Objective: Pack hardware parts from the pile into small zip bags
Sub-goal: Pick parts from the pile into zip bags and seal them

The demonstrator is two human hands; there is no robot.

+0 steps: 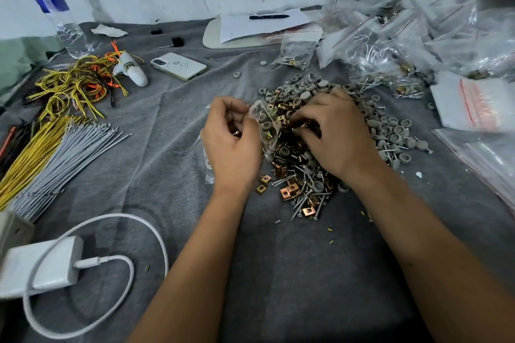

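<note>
My left hand (232, 145) grips a small clear zip bag (264, 125), mouth turned toward the pile (320, 133), a few grey caps already inside. My right hand (335, 133) sits on top of the pile, fingers curled into the brass clips (can't tell exactly what's pinched). The pile of caps, clips and screws lies on the grey cloth surface (167, 120). Filled bags (390, 44) are stacked far right, a phone (178, 66) far left.
</note>
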